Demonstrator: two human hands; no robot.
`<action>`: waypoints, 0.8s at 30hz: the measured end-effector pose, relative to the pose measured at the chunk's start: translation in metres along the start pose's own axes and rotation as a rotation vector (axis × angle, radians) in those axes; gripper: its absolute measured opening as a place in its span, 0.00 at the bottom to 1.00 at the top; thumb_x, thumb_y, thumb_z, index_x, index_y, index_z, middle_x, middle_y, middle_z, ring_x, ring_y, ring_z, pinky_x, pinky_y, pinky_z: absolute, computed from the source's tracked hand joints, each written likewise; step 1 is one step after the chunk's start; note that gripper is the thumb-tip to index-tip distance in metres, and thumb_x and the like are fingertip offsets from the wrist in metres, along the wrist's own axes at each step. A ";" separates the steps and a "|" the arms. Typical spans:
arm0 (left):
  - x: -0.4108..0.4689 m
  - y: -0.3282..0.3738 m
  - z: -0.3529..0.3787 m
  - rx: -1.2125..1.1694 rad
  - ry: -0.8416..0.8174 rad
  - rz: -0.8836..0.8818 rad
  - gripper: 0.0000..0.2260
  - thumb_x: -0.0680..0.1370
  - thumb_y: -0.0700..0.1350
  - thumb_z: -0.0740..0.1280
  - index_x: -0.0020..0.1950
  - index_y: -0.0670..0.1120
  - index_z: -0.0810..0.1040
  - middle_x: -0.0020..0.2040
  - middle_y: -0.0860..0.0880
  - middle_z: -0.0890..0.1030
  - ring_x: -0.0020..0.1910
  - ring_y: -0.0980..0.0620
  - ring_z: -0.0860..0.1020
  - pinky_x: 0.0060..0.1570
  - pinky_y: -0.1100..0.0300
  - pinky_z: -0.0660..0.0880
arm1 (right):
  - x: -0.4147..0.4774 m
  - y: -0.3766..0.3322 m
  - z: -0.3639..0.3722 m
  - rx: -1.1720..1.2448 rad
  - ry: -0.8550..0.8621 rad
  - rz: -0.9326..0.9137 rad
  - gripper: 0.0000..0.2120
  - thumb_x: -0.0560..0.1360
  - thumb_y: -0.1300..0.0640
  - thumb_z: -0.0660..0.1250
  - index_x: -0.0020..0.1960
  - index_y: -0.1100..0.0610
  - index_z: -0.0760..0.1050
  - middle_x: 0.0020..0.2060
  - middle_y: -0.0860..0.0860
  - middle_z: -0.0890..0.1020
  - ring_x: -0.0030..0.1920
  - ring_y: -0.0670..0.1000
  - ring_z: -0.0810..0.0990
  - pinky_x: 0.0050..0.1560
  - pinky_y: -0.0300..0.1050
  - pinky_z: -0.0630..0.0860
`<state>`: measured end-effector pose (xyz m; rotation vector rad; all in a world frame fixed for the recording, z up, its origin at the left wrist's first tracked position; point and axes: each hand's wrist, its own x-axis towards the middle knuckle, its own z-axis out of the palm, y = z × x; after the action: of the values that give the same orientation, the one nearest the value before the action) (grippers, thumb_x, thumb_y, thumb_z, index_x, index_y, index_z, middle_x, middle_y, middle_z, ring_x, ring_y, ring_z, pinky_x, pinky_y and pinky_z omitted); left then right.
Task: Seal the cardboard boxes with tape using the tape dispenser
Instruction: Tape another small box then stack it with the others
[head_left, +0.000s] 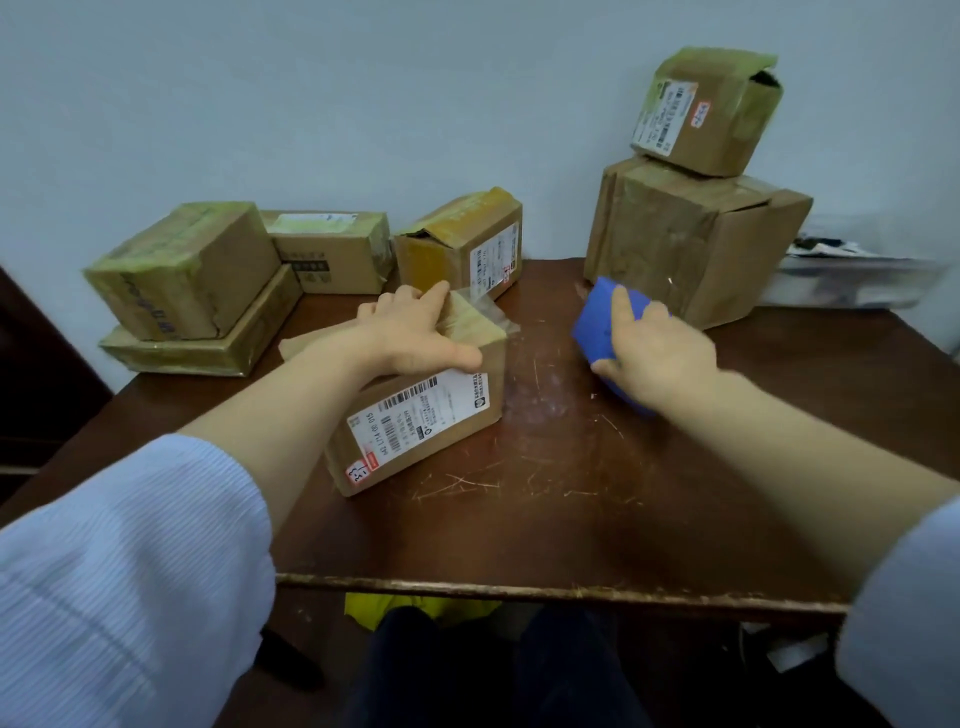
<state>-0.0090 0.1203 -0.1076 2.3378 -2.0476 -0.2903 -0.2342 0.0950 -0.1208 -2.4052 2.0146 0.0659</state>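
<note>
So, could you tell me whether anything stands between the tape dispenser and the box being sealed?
Nothing visible does: only bare table lies between the tape dispenser in the right hand and the box under the left hand.

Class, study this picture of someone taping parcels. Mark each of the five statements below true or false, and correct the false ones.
1. The right hand grips a blue tape dispenser. True.
2. The left hand rests on the box with the barcode label. True.
3. The dispenser touches that box. False: it is apart from the box, off to its right.
4. At the back right, a small box sits on a bigger box. True.
5. The table is white. False: it is dark brown and scratched.
</note>
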 end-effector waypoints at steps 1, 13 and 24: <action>0.000 0.001 0.000 -0.010 0.006 0.002 0.45 0.70 0.62 0.68 0.79 0.52 0.47 0.76 0.43 0.59 0.73 0.40 0.60 0.69 0.46 0.57 | 0.001 -0.001 0.015 -0.022 0.037 0.001 0.40 0.78 0.44 0.62 0.77 0.60 0.43 0.65 0.63 0.67 0.62 0.62 0.72 0.51 0.52 0.71; -0.011 0.004 -0.008 -0.086 -0.063 -0.132 0.52 0.67 0.74 0.62 0.79 0.44 0.47 0.75 0.41 0.60 0.73 0.40 0.61 0.68 0.45 0.61 | -0.034 -0.043 0.017 0.829 0.017 -0.114 0.13 0.81 0.54 0.58 0.49 0.60 0.79 0.42 0.52 0.82 0.43 0.51 0.79 0.51 0.51 0.78; -0.042 -0.017 -0.007 -0.520 0.116 -0.313 0.21 0.82 0.55 0.56 0.58 0.38 0.74 0.49 0.42 0.76 0.39 0.45 0.75 0.31 0.57 0.70 | 0.001 -0.093 -0.010 1.037 -0.071 -0.056 0.20 0.78 0.48 0.61 0.30 0.55 0.64 0.29 0.49 0.69 0.31 0.50 0.69 0.33 0.43 0.65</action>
<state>0.0038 0.1633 -0.0980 2.2555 -1.3388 -0.5939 -0.1426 0.1102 -0.1133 -1.7185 1.3811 -0.6915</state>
